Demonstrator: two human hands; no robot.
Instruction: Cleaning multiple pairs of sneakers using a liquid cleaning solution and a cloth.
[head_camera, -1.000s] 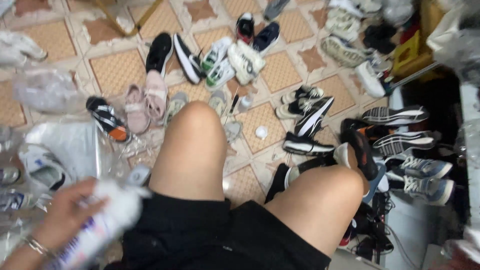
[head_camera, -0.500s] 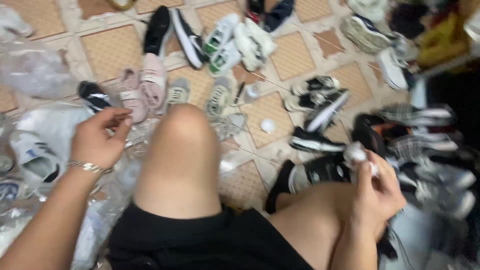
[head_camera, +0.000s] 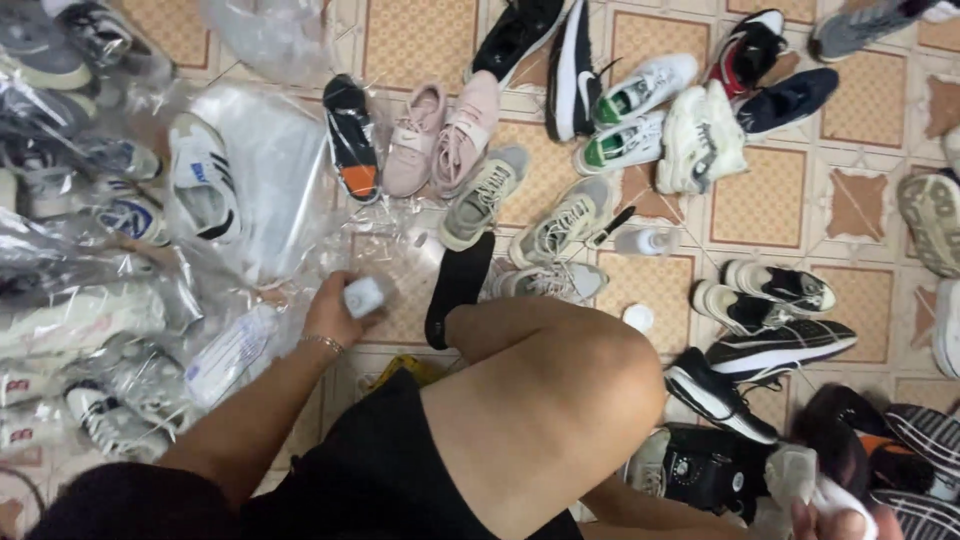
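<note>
Small white bottle (head_camera: 362, 296) is sitting in the left hand (head_camera: 335, 310), fingers closing around it, low over the tiled floor (head_camera: 760, 205) beside the black sock (head_camera: 455, 288). Right hand (head_camera: 835, 518) is gripping a white cloth (head_camera: 848, 502) at the bottom edge. Bagged shoes (head_camera: 200, 185) are lying left; 2 pink shoes (head_camera: 445, 135) ahead.

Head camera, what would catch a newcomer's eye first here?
Dozens of shoes cover the tiled floor, with a pink pair near the top middle. The person's bare knee fills the centre; the left hand grips a small white object beside clear plastic bags of shoes at left.
</note>
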